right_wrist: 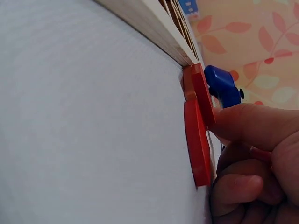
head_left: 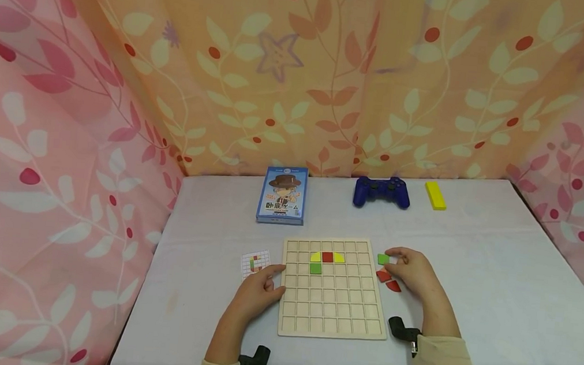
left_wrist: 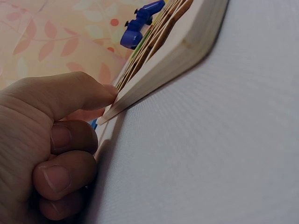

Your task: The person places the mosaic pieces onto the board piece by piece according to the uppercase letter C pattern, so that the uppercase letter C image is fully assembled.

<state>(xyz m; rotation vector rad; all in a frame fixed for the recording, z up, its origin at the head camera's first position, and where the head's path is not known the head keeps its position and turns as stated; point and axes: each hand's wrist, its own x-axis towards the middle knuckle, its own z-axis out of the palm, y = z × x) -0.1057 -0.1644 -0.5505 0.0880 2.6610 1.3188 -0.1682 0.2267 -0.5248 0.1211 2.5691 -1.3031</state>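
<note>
A pale wooden grid board (head_left: 333, 312) lies on the table. Near its top sit a red square (head_left: 327, 257), two yellow quarter-round pieces (head_left: 339, 258) and a green square (head_left: 316, 268). My left hand (head_left: 256, 292) rests thumb and index finger, set apart, against the board's left edge; its other fingers are curled under. Right of the board, my right hand (head_left: 416, 273) is over loose pieces, its thumb touching a red piece (right_wrist: 204, 95). Another red piece (head_left: 393, 286) lies just below, and a green piece (head_left: 383, 259) is beside the fingertips. A grid-patterned card (head_left: 254, 262) is partly behind my left hand.
Toward the back stand a blue illustrated box (head_left: 283, 205), a dark blue game controller (head_left: 382, 191) and a yellow block (head_left: 435, 195). White cloth (head_left: 196, 267) covers the table. Patterned curtains (head_left: 332, 81) rise behind it and at both sides.
</note>
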